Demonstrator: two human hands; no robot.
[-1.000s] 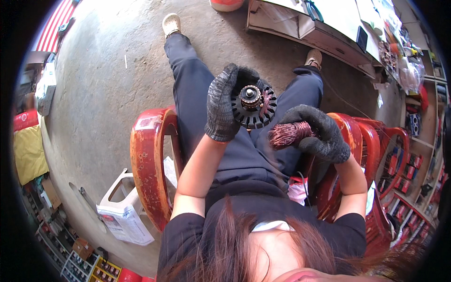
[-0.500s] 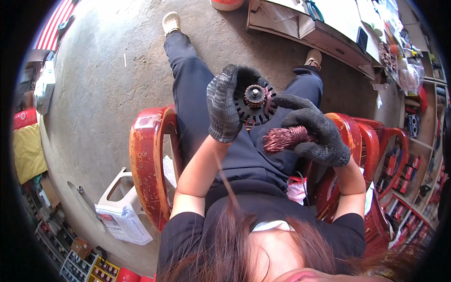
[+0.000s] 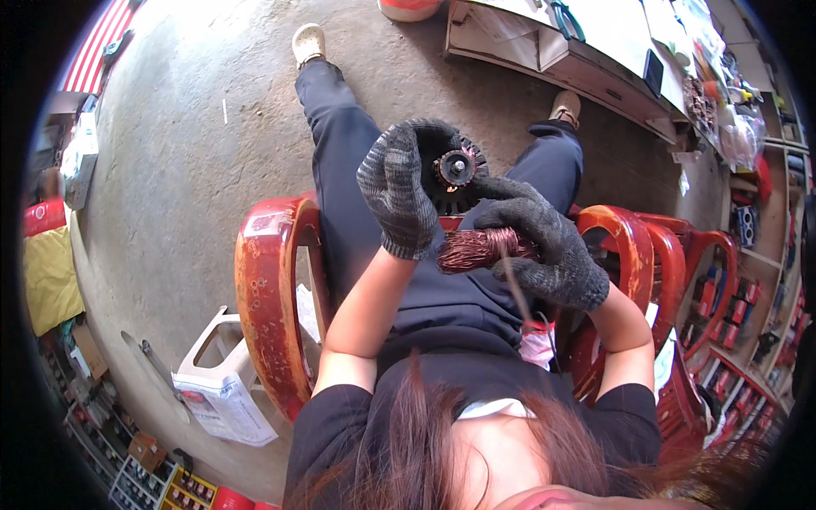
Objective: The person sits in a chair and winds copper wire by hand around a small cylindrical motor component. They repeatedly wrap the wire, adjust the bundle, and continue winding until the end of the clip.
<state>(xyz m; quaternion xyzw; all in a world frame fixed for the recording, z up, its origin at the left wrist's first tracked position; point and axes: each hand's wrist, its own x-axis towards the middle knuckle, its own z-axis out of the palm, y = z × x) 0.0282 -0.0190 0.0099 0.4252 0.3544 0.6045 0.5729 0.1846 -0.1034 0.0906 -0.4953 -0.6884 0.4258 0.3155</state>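
In a dark knit glove, my left hand (image 3: 398, 183) is wrapped round the far left side of a motor armature (image 3: 456, 169). This is a slotted dark core with a copper-ringed commutator and a shaft end facing up. Some reddish copper wire lies by its slots. My right hand (image 3: 552, 242), gloved in dark grey, grips a bundle of reddish copper wire (image 3: 476, 250) whose cut ends point left. Its index finger reaches to the armature's right edge. Both things are above my lap, the wire bundle nearer to me.
I sit in a worn red wooden armchair (image 3: 270, 319). A white plastic stool (image 3: 217, 348) with printed paper stands at the left. At the far right is a white workbench (image 3: 586, 68) with pliers (image 3: 568, 20) and a phone (image 3: 653, 73). Stocked shelves (image 3: 748, 255) line the right side.
My right hand with the wire bundle has moved left, closer to the armature. The armature has tilted and turned slightly in my left hand, which has shifted a little left.
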